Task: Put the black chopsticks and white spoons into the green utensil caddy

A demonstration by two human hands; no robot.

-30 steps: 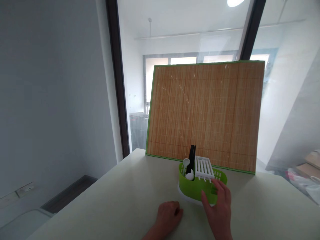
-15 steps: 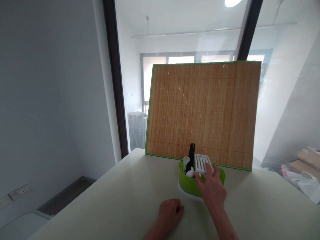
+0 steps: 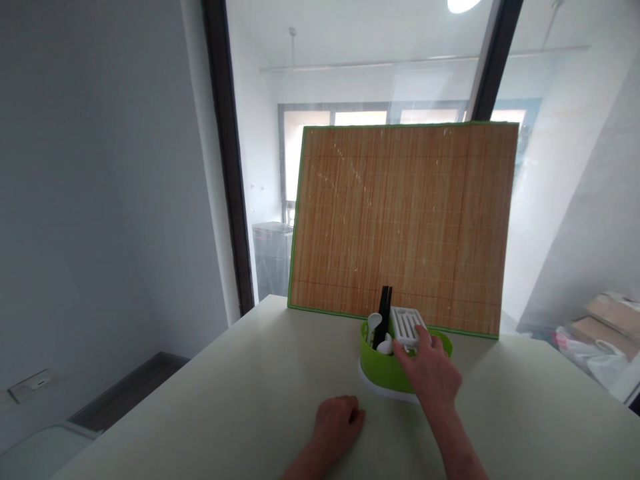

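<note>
The right hand (image 3: 433, 373) covers the near right rim of the green caddy (image 3: 383, 367) and the lower part of the white slotted piece (image 3: 406, 323) — whether its fingers grip cannot be told; the left hand (image 3: 336, 421) is curled, its fingertips tucked out of sight; both forearms run off the bottom edge.

Bare table (image 3: 260, 387) left of the green holder (image 3: 385, 373); bamboo mat (image 3: 400, 220) blocks behind.

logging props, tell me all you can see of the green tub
The green tub looks like glossy plastic, oval, upright on a white base on the pale table, before a bamboo mat. It holds white spoons, a black piece and a white slotted insert. The right hand reaches over its rim, fingers on the insert.
</note>
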